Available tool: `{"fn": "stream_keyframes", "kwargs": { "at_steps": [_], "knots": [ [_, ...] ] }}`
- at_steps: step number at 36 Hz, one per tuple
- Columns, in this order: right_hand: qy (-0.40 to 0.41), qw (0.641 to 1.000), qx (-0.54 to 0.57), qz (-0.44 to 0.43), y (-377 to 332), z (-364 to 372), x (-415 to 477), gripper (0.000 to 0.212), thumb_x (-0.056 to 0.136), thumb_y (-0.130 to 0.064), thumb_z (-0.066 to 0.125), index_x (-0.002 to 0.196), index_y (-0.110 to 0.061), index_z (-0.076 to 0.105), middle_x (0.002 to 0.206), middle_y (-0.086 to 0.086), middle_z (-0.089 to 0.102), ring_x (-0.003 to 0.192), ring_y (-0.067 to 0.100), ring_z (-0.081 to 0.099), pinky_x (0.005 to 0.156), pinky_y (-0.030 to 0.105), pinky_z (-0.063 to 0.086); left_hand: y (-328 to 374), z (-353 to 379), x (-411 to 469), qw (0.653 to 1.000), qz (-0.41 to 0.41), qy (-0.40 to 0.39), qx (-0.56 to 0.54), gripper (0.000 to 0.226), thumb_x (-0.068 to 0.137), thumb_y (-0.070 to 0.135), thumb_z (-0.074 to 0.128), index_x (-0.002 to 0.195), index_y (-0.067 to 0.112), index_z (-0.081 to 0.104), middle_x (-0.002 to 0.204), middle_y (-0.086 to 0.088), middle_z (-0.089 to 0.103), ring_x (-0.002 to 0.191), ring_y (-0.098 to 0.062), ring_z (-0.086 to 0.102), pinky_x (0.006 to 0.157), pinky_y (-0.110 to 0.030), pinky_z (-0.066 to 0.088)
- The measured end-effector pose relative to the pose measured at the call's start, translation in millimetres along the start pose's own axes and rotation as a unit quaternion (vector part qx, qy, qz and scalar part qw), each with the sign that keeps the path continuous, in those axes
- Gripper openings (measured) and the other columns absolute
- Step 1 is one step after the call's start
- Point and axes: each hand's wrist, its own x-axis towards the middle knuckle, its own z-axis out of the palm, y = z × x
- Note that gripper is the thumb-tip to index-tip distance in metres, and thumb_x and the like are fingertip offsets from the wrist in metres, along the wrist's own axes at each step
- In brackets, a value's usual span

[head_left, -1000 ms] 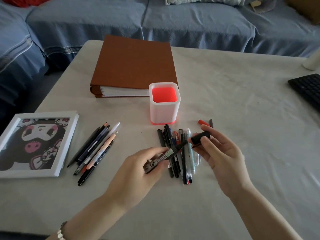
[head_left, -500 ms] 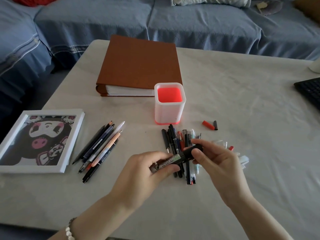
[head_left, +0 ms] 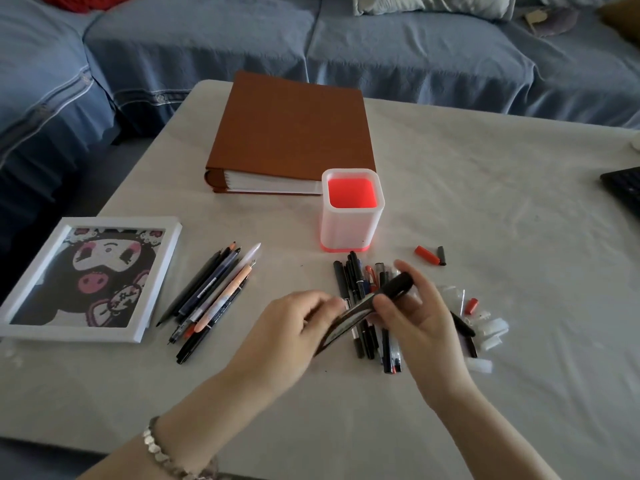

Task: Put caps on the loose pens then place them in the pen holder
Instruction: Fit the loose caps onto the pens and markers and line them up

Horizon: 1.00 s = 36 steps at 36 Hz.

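Note:
A black marker (head_left: 360, 313) with its black cap on is blurred in mid-air over a pile of pens (head_left: 367, 282). My right hand (head_left: 415, 317) grips the marker near its capped end. My left hand (head_left: 294, 330) holds its lower end, fingers curled around it. The white pen holder (head_left: 349, 230) with a red inside stands just behind the pile, with nothing in it. A second group of pens (head_left: 211, 299) lies to the left. Loose caps, red (head_left: 426, 254), black (head_left: 442, 254) and several clear ones (head_left: 488, 327), lie to the right.
A brown binder (head_left: 294, 133) lies behind the holder. A white-framed picture (head_left: 86, 278) sits at the table's left edge. A black keyboard (head_left: 623, 188) pokes in at the right edge. A blue sofa (head_left: 381, 46) runs behind the table.
My right hand brought the black cap onto the marker's tip and pushed it on. Both hands now hold the capped marker, which is tilting and blurred.

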Motion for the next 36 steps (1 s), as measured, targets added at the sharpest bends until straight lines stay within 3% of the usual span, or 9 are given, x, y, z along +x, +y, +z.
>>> {"fn": "stream_keyframes", "kwargs": {
  "at_steps": [3, 6, 11, 16, 22, 26, 28, 32, 36],
  "knots": [
    [0.036, 0.997, -0.068, 0.018, 2, -12, 17, 0.047, 0.089, -0.001, 0.051, 0.129, -0.023, 0.039, 0.087, 0.002, 0.060, 0.079, 0.018, 0.066, 0.077, 0.030, 0.058, -31, -17, 6, 0.971, 0.061, 0.099, 0.208, 0.038, 0.083, 0.038, 0.044, 0.091, 0.008, 0.066, 0.085, -0.008, 0.068, 0.077, -0.024, 0.064, 0.074, -0.027, 0.044],
    [0.044, 0.976, -0.214, 0.016, 6, -24, 32, 0.052, 0.090, -0.013, 0.052, 0.135, -0.026, 0.030, 0.080, 0.000, 0.058, 0.079, 0.030, 0.063, 0.076, 0.039, 0.055, -61, -34, 11, 0.941, 0.016, 0.154, 0.301, 0.023, 0.078, 0.009, 0.062, 0.100, 0.004, 0.065, 0.092, -0.015, 0.066, 0.084, -0.036, 0.064, 0.069, -0.037, 0.051],
    [0.039, 0.949, -0.312, -0.002, 11, -18, 45, 0.028, 0.086, -0.025, 0.059, 0.108, -0.025, 0.042, 0.078, -0.013, 0.060, 0.070, 0.003, 0.058, 0.052, 0.009, 0.041, -75, -44, 10, 0.922, -0.065, 0.144, 0.353, 0.020, 0.076, 0.005, 0.067, 0.095, 0.003, 0.064, 0.083, -0.018, 0.061, 0.081, -0.041, 0.058, 0.062, -0.044, 0.048],
    [0.014, 0.913, -0.407, -0.013, 28, -7, 48, 0.025, 0.085, -0.023, 0.061, 0.108, -0.016, 0.054, 0.097, -0.002, 0.059, 0.083, 0.014, 0.056, 0.074, 0.026, 0.047, -83, -40, 14, 0.914, -0.089, 0.105, 0.382, 0.010, 0.070, -0.001, 0.067, 0.077, 0.000, 0.060, 0.074, -0.020, 0.061, 0.069, -0.040, 0.059, 0.055, -0.040, 0.046],
    [0.005, 0.889, -0.455, -0.040, 31, -6, 41, 0.032, 0.087, -0.022, 0.058, 0.117, -0.015, 0.052, 0.115, 0.002, 0.046, 0.085, 0.015, 0.052, 0.077, 0.019, 0.038, -68, -33, 18, 0.930, -0.016, 0.111, 0.350, 0.015, 0.064, -0.007, 0.070, 0.075, 0.000, 0.063, 0.064, -0.017, 0.061, 0.052, -0.039, 0.061, 0.048, -0.039, 0.050],
    [0.005, 0.895, -0.445, -0.037, 25, -18, 35, 0.026, 0.086, -0.025, 0.059, 0.111, -0.018, 0.057, 0.101, -0.005, 0.047, 0.072, 0.006, 0.050, 0.072, 0.019, 0.037, -51, -17, 19, 0.965, 0.039, 0.130, 0.224, 0.009, 0.081, 0.000, 0.058, 0.088, 0.002, 0.062, 0.075, -0.007, 0.060, 0.065, -0.026, 0.057, 0.062, -0.032, 0.045],
    [0.010, 0.894, -0.445, -0.042, 20, -32, 34, 0.018, 0.086, -0.021, 0.059, 0.104, -0.018, 0.061, 0.096, -0.004, 0.055, 0.076, 0.008, 0.052, 0.073, 0.020, 0.040, -43, -9, 19, 0.973, 0.054, 0.124, 0.186, 0.007, 0.086, 0.004, 0.054, 0.087, 0.007, 0.060, 0.067, 0.007, 0.049, 0.058, -0.010, 0.046, 0.057, -0.016, 0.034],
    [0.023, 0.877, -0.479, -0.023, 7, -74, 31, 0.012, 0.084, -0.016, 0.060, 0.082, -0.028, 0.059, 0.079, -0.009, 0.058, 0.072, 0.010, 0.054, 0.060, 0.010, 0.036, -35, 2, 15, 0.982, 0.059, 0.102, 0.149, 0.007, 0.088, 0.013, 0.052, 0.088, 0.015, 0.059, 0.063, 0.010, 0.048, 0.058, -0.009, 0.048, 0.054, -0.012, 0.037],
    [0.010, 0.841, -0.537, 0.063, -5, -120, 31, 0.016, 0.082, -0.014, 0.059, 0.078, -0.030, 0.060, 0.076, -0.007, 0.063, 0.073, 0.016, 0.057, 0.067, 0.031, 0.046, -34, 8, 11, 0.990, 0.057, 0.075, 0.108, 0.007, 0.089, 0.025, 0.052, 0.088, 0.023, 0.059, 0.061, 0.007, 0.053, 0.064, -0.007, 0.052, 0.050, -0.020, 0.035]
  ]
}}
